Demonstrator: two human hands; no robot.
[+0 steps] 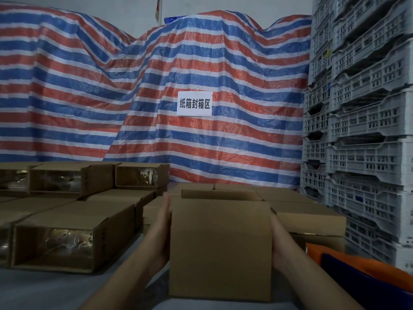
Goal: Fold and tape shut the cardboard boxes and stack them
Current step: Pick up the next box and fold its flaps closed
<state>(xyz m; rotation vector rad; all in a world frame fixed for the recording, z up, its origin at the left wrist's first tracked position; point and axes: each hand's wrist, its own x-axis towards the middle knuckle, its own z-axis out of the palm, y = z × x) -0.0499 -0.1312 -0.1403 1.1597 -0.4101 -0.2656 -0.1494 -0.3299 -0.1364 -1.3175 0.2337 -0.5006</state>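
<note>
I am looking into a warehouse packing corner, a storage space given over to sealing cartons. A broad red, white and blue striped plastic tarpaulin [89, 86] is draped over bulky heaps along the back. Pinned to it is a white paper sign with black Chinese characters [194, 104] that marks the carton-sealing area. On my right, grey slotted plastic crates [366, 121] stand stacked in tall columns. Rows of brown cardboard boxes sealed with shiny clear tape [67, 238] lie on the grey floor [44, 289] at left, and more plain brown boxes [308, 218] are stacked just beside the crates.
</note>
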